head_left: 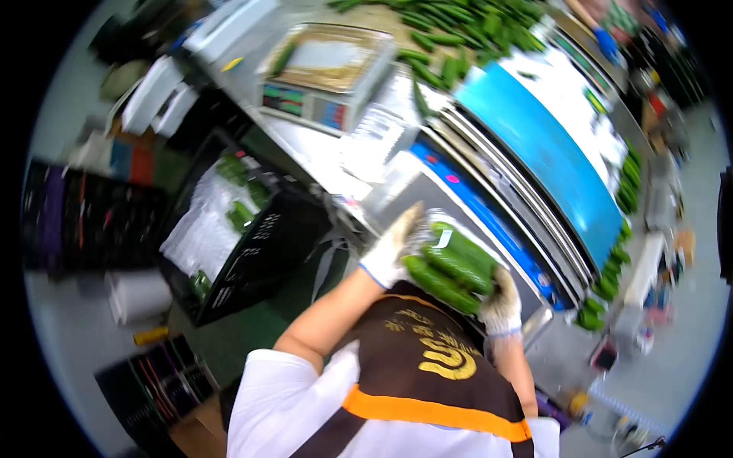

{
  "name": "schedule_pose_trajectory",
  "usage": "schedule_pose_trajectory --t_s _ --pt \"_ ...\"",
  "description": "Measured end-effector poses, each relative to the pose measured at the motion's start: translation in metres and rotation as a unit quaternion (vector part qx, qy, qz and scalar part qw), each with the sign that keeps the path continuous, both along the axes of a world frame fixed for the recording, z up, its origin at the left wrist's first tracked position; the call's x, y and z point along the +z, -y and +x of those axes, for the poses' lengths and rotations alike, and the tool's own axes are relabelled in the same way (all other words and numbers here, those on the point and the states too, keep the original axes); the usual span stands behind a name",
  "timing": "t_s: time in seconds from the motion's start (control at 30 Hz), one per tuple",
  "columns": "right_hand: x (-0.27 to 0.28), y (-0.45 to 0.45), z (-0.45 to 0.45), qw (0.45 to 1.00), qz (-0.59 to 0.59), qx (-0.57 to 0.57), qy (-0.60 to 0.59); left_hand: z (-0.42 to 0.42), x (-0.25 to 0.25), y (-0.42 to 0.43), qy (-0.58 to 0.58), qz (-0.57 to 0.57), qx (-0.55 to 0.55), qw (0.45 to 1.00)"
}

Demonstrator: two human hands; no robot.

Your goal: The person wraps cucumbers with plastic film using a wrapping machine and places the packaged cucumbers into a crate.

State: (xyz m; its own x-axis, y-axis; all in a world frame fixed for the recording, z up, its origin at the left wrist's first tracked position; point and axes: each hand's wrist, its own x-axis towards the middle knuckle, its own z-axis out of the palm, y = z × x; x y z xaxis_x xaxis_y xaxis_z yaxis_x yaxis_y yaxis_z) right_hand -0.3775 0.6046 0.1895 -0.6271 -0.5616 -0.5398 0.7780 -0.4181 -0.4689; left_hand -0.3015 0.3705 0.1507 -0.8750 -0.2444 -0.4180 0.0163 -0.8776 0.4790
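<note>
Between my two gloved hands, in front of the dark apron, is a clear plastic pack of green cucumbers with a small white label. My left hand, in a white glove, is closed on the pack's left end. My right hand, also gloved, grips its lower right end. Just beyond the pack lies the grey and blue surface of a wrapping machine. A black crate to the left holds packed cucumbers and clear plastic.
A weighing scale stands on the table at upper left. Loose cucumbers are heaped at the top, beside a curved blue panel. Another person's blue-gloved hand shows at top right. Dark stacked crates stand at far left.
</note>
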Motion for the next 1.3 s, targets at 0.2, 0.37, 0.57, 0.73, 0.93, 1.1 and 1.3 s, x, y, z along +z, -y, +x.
schedule_pose_trajectory --t_s 0.2,0.37,0.57,0.73,0.93,1.1,1.3 --pt "0.065 0.103 0.009 0.976 0.023 -0.045 -0.212 0.008 0.053 0.012 -0.146 0.231 0.071 0.959" --pt "0.053 0.185 0.051 0.867 0.226 0.014 -0.444 0.050 0.058 0.042 -0.123 0.031 0.118 0.985" --pt "0.058 0.271 0.103 0.738 0.185 0.286 -0.582 0.142 0.043 0.148 -0.112 -0.009 0.218 0.969" --pt "0.033 0.313 0.121 0.770 0.131 0.384 -0.491 0.247 0.022 0.251 0.047 -0.076 0.345 0.934" --pt "0.020 0.320 0.106 0.764 0.226 0.379 -0.471 0.371 -0.048 0.345 0.502 -0.322 0.294 0.746" --pt "0.014 0.323 0.102 0.763 0.253 0.383 -0.455 0.405 -0.125 0.350 0.654 -0.361 0.155 0.646" --pt "0.012 0.324 0.107 0.751 0.257 0.395 -0.463 0.396 -0.136 0.341 0.669 -0.334 0.179 0.639"
